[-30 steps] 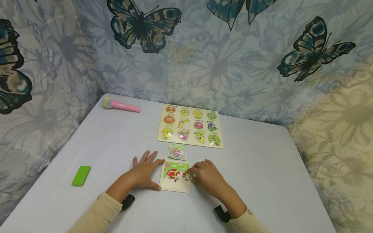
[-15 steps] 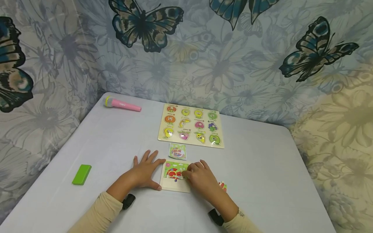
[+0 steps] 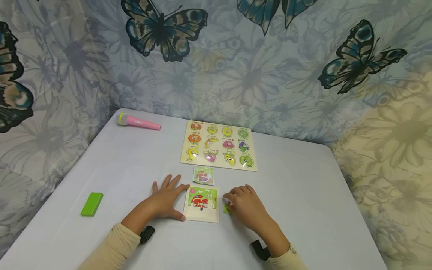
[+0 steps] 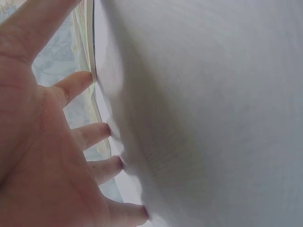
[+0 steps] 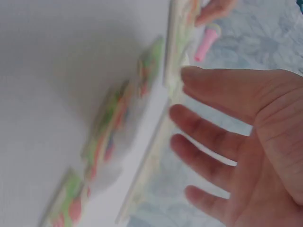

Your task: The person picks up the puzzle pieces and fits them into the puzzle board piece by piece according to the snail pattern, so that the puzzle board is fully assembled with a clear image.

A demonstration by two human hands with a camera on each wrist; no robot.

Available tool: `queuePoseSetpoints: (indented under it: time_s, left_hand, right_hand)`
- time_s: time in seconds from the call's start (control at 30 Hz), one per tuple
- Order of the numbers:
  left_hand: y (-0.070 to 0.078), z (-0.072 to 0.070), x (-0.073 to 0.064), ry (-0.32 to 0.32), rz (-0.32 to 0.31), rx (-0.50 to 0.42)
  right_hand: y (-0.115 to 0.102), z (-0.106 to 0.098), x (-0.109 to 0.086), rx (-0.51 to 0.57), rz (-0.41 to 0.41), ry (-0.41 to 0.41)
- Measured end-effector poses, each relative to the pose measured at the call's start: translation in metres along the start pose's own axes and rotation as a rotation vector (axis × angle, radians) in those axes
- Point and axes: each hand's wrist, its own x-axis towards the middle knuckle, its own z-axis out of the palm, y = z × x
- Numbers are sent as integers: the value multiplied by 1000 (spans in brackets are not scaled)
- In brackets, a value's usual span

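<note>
A small square puzzle board (image 3: 201, 216) lies on the white table, its upper part filled with a red and green picture and its lower part bare wood. My left hand (image 3: 164, 203) is spread flat at the board's left side, with thumb and index finger touching its edge. To the right of the board, my right hand (image 3: 249, 208) hovers with loosely bent fingers and holds nothing. Below it are several loose puzzle pieces (image 5: 108, 130), blurred in the right wrist view; in the head view the hand mostly covers them, and only a green bit (image 3: 227, 210) shows.
A small picture card (image 3: 203, 175) lies just behind the board. Farther back is a larger fruit puzzle board (image 3: 219, 146). A pink toy microphone (image 3: 140, 122) rests at the back left, and a green block (image 3: 92, 204) lies at the left.
My right hand brought a puzzle piece onto the board, let it go there, and moved back right over the loose pieces. My left hand has stayed at the board's edge.
</note>
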Motion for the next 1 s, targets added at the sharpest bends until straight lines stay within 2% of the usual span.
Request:
queuePoseSetpoints:
  time_s: [0.13, 0.33, 0.57, 0.7, 0.83, 1.0]
  left_hand:
    - [0, 0, -3, 2, 1, -3]
    - [-1, -1, -4, 3, 5, -4]
    - [-2, 1, -1, 7, 17, 0]
    - [-2, 1, -2, -3, 7, -1]
    - [-2, -1, -4, -8, 0, 1]
    - [-1, -1, 0, 3, 10, 8]
  right_hand:
    - [4, -4, -9, 24, 46, -49]
    - [2, 1, -14, 44, 15, -74]
    - [2, 10, -15, -2, -10, -16]
    - [0, 12, -12, -15, -25, -9]
    - [-5, 5, -8, -28, -50, -5]
    - [-19, -6, 4, -40, -119, 36]
